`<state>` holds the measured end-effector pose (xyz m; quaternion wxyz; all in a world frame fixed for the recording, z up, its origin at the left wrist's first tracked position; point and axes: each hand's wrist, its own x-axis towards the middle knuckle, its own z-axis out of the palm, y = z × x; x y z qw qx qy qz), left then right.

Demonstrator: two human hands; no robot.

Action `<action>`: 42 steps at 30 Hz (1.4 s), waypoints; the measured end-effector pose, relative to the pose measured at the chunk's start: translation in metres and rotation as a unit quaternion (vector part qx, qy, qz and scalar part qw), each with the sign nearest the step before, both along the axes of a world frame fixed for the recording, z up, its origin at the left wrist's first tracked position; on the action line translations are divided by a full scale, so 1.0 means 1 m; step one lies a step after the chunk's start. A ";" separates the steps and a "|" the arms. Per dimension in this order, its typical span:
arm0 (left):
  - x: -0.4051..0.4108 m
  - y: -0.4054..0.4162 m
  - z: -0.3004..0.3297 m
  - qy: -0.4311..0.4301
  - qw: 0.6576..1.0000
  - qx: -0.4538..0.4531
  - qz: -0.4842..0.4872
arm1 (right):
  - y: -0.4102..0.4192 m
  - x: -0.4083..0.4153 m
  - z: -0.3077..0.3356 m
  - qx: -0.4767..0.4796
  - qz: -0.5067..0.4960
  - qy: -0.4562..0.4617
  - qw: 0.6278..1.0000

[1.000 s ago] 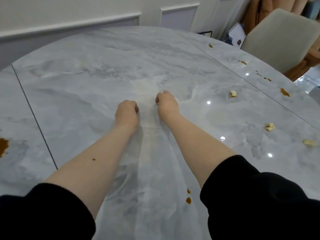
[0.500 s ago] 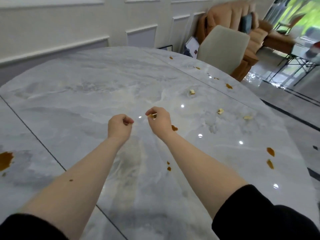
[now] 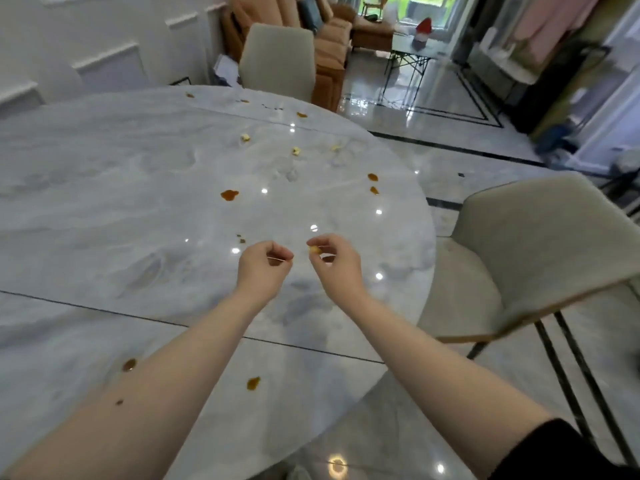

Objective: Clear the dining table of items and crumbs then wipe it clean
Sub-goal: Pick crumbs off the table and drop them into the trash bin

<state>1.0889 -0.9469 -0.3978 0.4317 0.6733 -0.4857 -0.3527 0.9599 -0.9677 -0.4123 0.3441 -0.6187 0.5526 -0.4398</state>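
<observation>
While both forearms reach out over the grey marble dining table (image 3: 104, 209), the head view shows the right hand (image 3: 337, 268) raised just above the tabletop with thumb and forefinger pinched on a small yellowish crumb (image 3: 315, 250), the other fingers loosely curled beneath. At nine o'clock from it, close but apart, the left hand (image 3: 261, 268) is curled into a loose fist, thumb against forefinger; a thin pale sliver seems to lie between them, though whether it grips anything I cannot tell.

Scattered across the table are more leavings. At twelve o'clock from the hands, well up the surface, lie three pale crumbs (image 3: 296, 151) near one another. An amber sauce spot (image 3: 229, 194) sits at eleven o'clock from the left hand, and two smaller amber spots (image 3: 373, 177) lie at one o'clock from the right hand, near the table's curved edge. Two tiny dark specks (image 3: 241, 238) rest just at ten o'clock of the left hand. Closer in, an amber smear (image 3: 253, 383) lies between the forearms, and another (image 3: 129, 364) touches the edge of the left forearm.

At three o'clock stands a beige chair (image 3: 540, 244) beside the table; a second beige chair (image 3: 277, 60) stands at the far edge, at twelve o'clock.
</observation>
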 end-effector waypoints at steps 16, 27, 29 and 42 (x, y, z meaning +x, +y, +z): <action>-0.231 0.152 -0.072 0.014 0.986 0.092 -0.140 | 0.204 -0.238 -0.051 0.091 -0.186 -0.046 0.977; -0.339 0.319 -0.140 0.020 0.972 0.222 -0.076 | 0.364 -0.346 -0.132 0.276 -0.183 0.001 0.944; -0.347 0.344 -0.150 0.012 0.964 0.257 -0.072 | 0.386 -0.357 -0.142 0.314 -0.188 0.028 0.930; -0.371 0.399 -0.195 -0.023 0.918 0.357 -0.170 | 0.441 -0.385 -0.174 0.420 -0.136 0.100 0.892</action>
